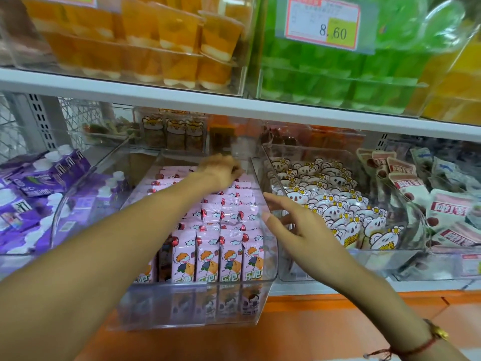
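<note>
A clear plastic bin point(187, 306) sits pulled forward on the middle shelf, packed with rows of pink snack packets point(229, 256) printed with a cartoon child and balloon. My left hand point(221, 170) reaches over them to the back rows, its fingers bent down among the packets; whether it grips one is hidden. My right hand point(299, 227) is spread with straight fingers against the bin's right wall, thumb and forefinger at its top edge. A red string bracelet is on that wrist.
To the right stands a clear bin of white koala-shaped packets point(333, 204), then white-and-red packets point(447, 209). Purple cartons point(31, 194) fill the left bin. Overhead, a white shelf carries orange jelly cups point(145, 48), green ones point(325, 74) and a price tag point(325, 22).
</note>
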Motion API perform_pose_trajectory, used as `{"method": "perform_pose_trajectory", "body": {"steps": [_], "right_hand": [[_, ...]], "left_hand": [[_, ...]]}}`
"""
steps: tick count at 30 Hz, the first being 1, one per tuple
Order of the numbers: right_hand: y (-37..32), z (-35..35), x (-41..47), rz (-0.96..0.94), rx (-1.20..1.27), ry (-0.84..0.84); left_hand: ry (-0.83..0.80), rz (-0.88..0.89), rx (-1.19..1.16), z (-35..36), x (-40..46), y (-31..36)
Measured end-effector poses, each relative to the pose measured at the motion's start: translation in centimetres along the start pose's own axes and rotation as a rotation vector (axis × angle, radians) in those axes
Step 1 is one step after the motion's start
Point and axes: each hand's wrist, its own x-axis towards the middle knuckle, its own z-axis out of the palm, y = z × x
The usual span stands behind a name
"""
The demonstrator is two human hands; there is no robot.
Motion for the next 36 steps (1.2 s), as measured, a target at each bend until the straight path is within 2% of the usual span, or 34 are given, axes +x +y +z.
{"method": "perform_pose_trajectory", "body": {"steps": [4, 8, 12, 20, 24, 26, 28, 30, 33, 36], "right_hand": [[0.2, 0.0, 0.1, 0.003, -0.006, -0.002], [0.1, 0.0, 0.1, 0.006, -0.020, -0.008], [-0.2, -0.1, 0.0, 0.011, -0.030, -0.003], [-0.5, 0.0, 0.1, 0.039, -0.050, 0.014], [-0.6, 0.1, 0.3, 0.042, -0.061, 0.021], [-0.9, 0.1, 0.4, 0.046, -0.084, 0.063], [-1.6, 0.1, 0.4, 0.015, -0.105, 0.185], [-3.0, 0.2, 0.2, -0.055, -0.021, 0.281], [-5.3, 1.0, -0.3, -0.116, 0.120, 0.181], [-6.6, 2.1, -0.4, -0.149, 0.108, 0.066]], "left_hand": [[-0.086, 0.052, -0.007, -0.4, -0.3, -1.1], [-0.059, 0.047, -0.051, -1.1, 0.0, -0.6], [-0.014, -0.032, -0.184, -0.9, 0.0, -0.1], [0.339, -0.216, -0.827, -3.3, -1.4, 1.3], [0.602, -0.339, -1.104, -4.3, -5.8, 1.3], [0.657, -0.352, -1.222, -4.9, -8.6, 1.3], [0.662, -0.324, -1.287, -5.2, -11.4, 1.3], [0.643, -0.293, -1.348, -5.1, -14.0, 1.4], [0.577, -0.225, -1.397, -4.9, -16.9, 1.7], [0.520, -0.176, -1.406, -5.2, -18.2, 1.9]]}}
